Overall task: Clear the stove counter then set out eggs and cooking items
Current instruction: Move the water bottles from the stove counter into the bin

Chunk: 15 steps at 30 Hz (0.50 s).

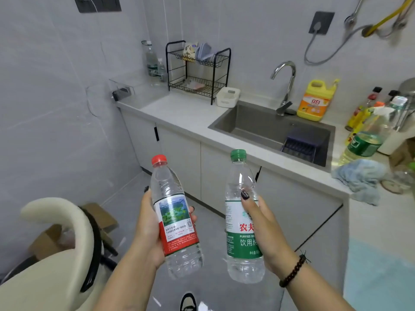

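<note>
- Bright, even, cool indoor light fills the view; its source is out of frame.
- Shadows are soft and faint, deepest inside the sink (253, 122).
- Mild glare sits on the faucet (286, 72) and the glossy wall tiles (45, 97).
- Wide-angle distortion bends the counter edge (224, 142) and walls.
- The right edge is smeared, blurring the oil bottles (368, 131) and hoses (381, 21).
- Centre detail is fairly sharp.

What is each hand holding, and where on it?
Left hand grips the red-capped bottle around its label; right hand grips the green-capped bottle likewise.
</note>
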{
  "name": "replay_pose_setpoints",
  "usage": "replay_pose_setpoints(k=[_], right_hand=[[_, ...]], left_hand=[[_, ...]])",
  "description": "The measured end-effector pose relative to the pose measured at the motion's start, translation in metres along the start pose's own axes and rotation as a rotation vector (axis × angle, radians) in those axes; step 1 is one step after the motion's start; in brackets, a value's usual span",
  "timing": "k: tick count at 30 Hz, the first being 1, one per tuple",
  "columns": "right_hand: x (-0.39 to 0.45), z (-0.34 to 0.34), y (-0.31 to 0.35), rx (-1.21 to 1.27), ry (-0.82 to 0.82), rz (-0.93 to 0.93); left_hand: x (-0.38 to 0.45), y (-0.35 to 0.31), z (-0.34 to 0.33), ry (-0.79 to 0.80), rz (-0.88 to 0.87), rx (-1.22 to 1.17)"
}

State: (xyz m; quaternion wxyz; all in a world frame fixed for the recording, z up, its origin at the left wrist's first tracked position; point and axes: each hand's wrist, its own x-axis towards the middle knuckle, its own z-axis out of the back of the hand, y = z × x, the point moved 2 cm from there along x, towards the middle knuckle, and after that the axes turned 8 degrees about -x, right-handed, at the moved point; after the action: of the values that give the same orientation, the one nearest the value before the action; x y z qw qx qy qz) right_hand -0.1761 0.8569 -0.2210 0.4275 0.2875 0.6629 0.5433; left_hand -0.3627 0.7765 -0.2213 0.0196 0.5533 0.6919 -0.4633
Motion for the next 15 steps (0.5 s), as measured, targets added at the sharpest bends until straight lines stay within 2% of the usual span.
replay_pose_setpoints(k=[5, 15], right_hand=[[0.096, -0.031, 0.019, 0.02, -0.052, -0.039], [0.26, -0.097, 0.067, 0.017, -0.016, -0.06]], left_hand=[[0.08, -0.058, -0.015, 0.001, -0.01, -0.017], [0.209, -0.165, -0.034, -0.023, -0.025, -0.014]])
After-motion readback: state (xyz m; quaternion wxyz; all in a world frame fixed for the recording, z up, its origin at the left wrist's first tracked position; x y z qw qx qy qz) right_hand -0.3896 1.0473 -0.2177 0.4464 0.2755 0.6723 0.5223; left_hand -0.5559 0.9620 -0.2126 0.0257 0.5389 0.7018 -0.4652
